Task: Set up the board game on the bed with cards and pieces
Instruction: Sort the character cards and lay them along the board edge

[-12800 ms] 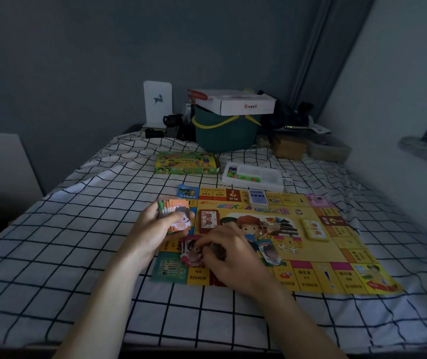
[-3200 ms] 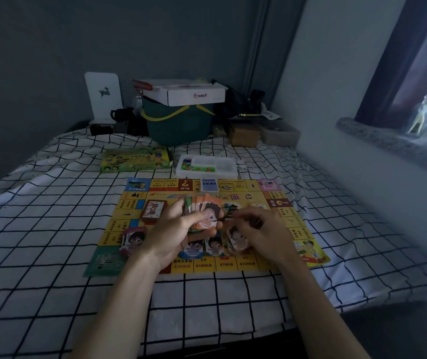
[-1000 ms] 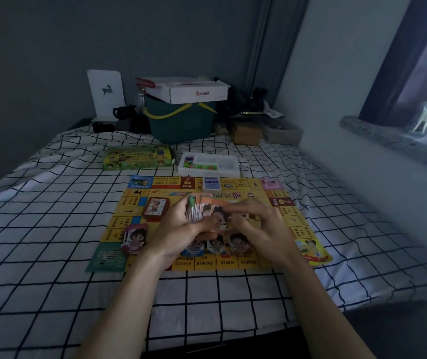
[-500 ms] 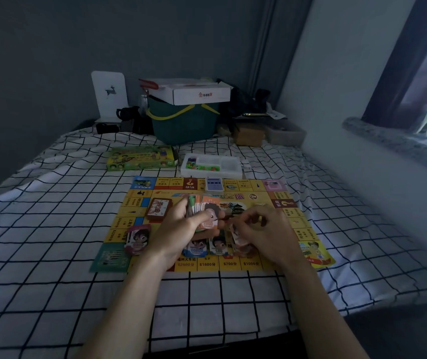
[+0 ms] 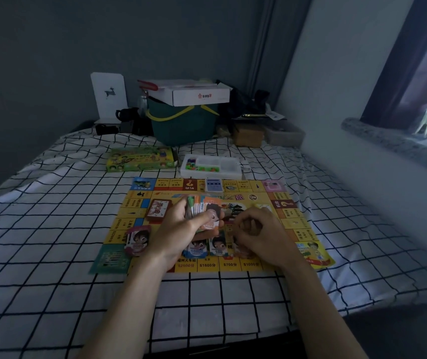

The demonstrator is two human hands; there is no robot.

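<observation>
On bed: game board [image 5: 292, 224] flat on checked sheet, near front edge, within arm reach.
Left hand [image 5: 178, 229]: raised over board, fingers curled round fanned card stack [image 5: 203, 207], thumb on top, likely ready for dealing.
Right hand [image 5: 256, 234]: fingers curled low over board; whether it pinches a card, cannot tell.
Dealt piles [image 5: 207, 247]: row along near edge, probably sorted by value.
Piece tray [image 5: 230, 167]: behind board, untouched.

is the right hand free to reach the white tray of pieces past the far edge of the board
Probably not yet: the right hand is curled low over the board, apparently pinching a card. The path to the tray looks clear, but it lies well beyond the hand.
</observation>
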